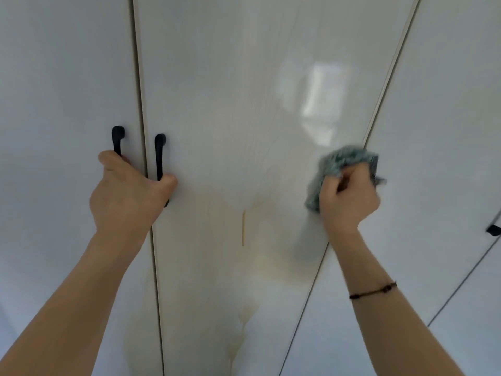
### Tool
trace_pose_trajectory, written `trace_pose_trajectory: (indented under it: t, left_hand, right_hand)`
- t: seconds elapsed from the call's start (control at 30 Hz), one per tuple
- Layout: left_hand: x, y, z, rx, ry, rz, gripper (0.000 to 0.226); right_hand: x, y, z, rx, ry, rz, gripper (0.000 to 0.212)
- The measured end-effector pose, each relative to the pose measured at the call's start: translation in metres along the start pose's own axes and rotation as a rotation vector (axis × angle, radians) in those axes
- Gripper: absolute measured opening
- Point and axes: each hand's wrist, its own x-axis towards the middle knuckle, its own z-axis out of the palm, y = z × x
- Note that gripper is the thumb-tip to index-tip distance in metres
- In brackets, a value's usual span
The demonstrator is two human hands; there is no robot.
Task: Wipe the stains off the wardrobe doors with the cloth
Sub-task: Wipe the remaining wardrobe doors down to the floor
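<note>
White glossy wardrobe doors fill the view. On the middle door a thin yellow-brown drip stain runs down, with a fainter yellowish streak lower down. My right hand grips a bunched grey-green cloth and presses it on the middle door near its right edge, to the right of the drip. My left hand holds the two black door handles where the left and middle doors meet, fingers curled round them.
The left door and the right door flank the middle one, with dark gaps between them. Another black handle shows at the far right edge. A window reflection shines on the middle door above the cloth.
</note>
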Motion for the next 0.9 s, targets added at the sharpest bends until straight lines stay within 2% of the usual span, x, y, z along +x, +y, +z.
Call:
trace_pose_trajectory:
  t: [0.07,0.13,0.2,0.27,0.33,0.4,0.47,0.57,0.67,0.73,0.8,0.9]
  left_hand:
    - [0.003,-0.001,0.001,-0.004,0.01,0.002,0.052]
    - [0.004,0.0,0.001,-0.014,0.017,0.008,0.053]
    - [0.003,0.0,0.002,-0.021,0.013,0.005,0.054]
    - [0.002,-0.001,0.0,-0.016,-0.001,0.011,0.053]
    - [0.001,-0.001,-0.001,-0.016,-0.008,0.013,0.053]
    - [0.002,-0.003,-0.002,-0.016,-0.005,0.019,0.053]
    - [0.002,-0.002,0.0,-0.012,-0.001,0.016,0.053]
    - [0.003,0.0,0.002,-0.013,0.004,0.011,0.053]
    - [0.001,0.0,0.001,-0.009,-0.004,0.008,0.053]
    - [0.0,-0.001,-0.002,-0.006,-0.017,0.003,0.053]
    - [-0.001,-0.002,-0.003,0.01,-0.019,-0.001,0.054]
    - [-0.001,0.0,-0.004,0.015,-0.017,-0.01,0.056]
  right_hand:
    - [-0.066,0.027,-0.004,-0.055,-0.148,-0.068,0.018]
    - [-0.124,0.049,-0.014,-0.086,-0.315,-0.105,0.004]
    - [-0.14,0.058,-0.017,-0.091,-0.364,-0.133,0.005]
    - [-0.106,0.047,-0.016,-0.13,-0.299,-0.157,0.011]
    - [-0.041,0.018,-0.016,-0.148,-0.181,-0.047,0.013]
    - [0.019,-0.006,-0.015,-0.063,-0.048,0.072,0.01]
    - [0.037,-0.013,-0.013,-0.038,-0.004,0.102,0.009]
    - [-0.015,0.009,-0.013,-0.097,-0.1,0.119,0.017]
    - [-0.092,0.037,-0.032,-0.182,-0.354,0.226,0.018]
    - [-0.1,0.039,-0.041,-0.186,-0.458,0.312,0.016]
    - [-0.067,0.027,-0.04,-0.184,-0.43,0.291,0.016]
    - [0.022,-0.011,-0.031,-0.155,-0.262,0.197,0.013]
